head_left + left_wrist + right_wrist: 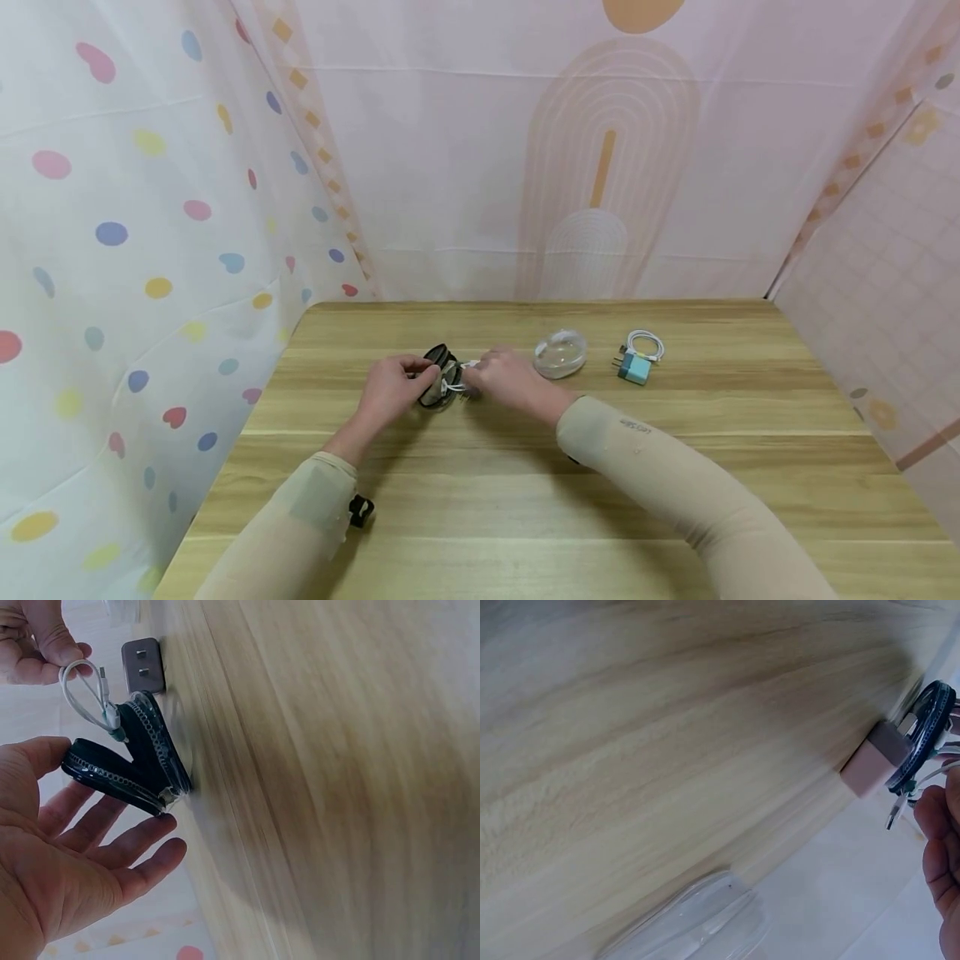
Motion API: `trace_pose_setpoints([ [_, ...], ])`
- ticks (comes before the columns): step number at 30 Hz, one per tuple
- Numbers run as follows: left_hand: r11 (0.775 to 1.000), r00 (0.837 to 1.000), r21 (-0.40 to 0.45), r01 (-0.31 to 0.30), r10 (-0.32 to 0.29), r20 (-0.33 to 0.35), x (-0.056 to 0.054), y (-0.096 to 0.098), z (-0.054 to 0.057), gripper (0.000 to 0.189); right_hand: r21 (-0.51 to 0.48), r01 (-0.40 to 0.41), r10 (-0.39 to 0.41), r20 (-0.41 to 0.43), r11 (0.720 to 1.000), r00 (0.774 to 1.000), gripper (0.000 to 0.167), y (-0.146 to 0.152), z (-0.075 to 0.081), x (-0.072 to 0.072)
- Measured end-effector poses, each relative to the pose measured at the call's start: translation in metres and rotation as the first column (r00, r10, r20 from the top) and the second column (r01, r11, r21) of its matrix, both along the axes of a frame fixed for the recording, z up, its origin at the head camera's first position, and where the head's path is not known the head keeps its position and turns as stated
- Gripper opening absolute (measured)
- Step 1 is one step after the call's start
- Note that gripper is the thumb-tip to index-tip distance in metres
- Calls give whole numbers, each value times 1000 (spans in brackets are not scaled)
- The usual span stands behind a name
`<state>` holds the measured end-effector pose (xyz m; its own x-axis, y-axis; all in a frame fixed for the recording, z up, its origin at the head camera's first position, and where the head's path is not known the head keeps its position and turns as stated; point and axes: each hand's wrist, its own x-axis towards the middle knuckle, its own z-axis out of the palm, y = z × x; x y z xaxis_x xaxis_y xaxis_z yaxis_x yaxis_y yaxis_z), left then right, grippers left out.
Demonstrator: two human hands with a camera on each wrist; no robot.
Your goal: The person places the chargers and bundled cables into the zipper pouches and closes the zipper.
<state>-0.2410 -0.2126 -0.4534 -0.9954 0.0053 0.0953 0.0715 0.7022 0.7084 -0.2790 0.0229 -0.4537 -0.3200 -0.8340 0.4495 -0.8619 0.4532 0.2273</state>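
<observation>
A small round zip case (112, 776), dark with a clear side, stands spread open in a V on the table. My left hand (390, 390) holds one half of it, thumb at the rim and fingers behind. In the left wrist view, my right hand (45, 641) pinches the loop of a white charging cable (112, 716), whose tied end hangs at the mouth of the case. Beside the case, a pink and grey plug adapter (874, 761) rests on the table with its prongs showing.
Right of my right hand lies a clear round case (560, 354). Farther right are a light blue plug adapter (635, 369) and a second coiled white cable (647, 335). Patterned curtains (450, 167) hang behind the wooden table (480, 517) and along both sides.
</observation>
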Motion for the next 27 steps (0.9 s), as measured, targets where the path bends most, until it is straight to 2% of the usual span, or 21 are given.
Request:
trace_pose_setpoints([
  [5, 1000, 1000, -3, 10, -11, -5, 1, -1, 0, 32, 28, -74, 76, -95, 997, 993, 11, -2, 0, 1],
  [10, 1000, 1000, 2, 11, -11, -5, 1, -1, -1, 31, 59, -147, 156, -201, 987, 967, 6, -6, -2, 4],
  [13, 1000, 1000, 3, 22, -22, 5, 2, -3, -2, 30, 62, -156, 164, -165, 986, 972, 7, -8, -2, 6],
  [16, 999, 998, 14, 50, -51, 35, 3, -5, -2, 29, 21, -149, 150, -42, 989, 988, 11, -9, -2, 8],
  [18, 997, 996, 29, 75, -77, 55, 4, -6, -3, 29, -18, -146, 146, 34, 989, 989, 14, -9, -3, 8],
  [20, 994, 992, 53, 98, -102, 75, 5, -8, -3, 28, -50, -141, 144, 72, 989, 987, 17, -10, -3, 8],
  [22, 991, 989, 76, 114, -121, 85, 5, -9, -3, 27, -50, -131, 134, 70, 990, 989, 17, -10, -4, 7],
  [24, 988, 987, 91, 124, -132, 91, 5, -10, -3, 27, -19, -101, 102, 32, 995, 994, 14, -12, -5, 7],
  [27, 987, 987, 102, 121, -131, 97, 5, -11, -3, 27, 68, -14, 17, -41, 998, 999, 13, -16, -4, 8],
])
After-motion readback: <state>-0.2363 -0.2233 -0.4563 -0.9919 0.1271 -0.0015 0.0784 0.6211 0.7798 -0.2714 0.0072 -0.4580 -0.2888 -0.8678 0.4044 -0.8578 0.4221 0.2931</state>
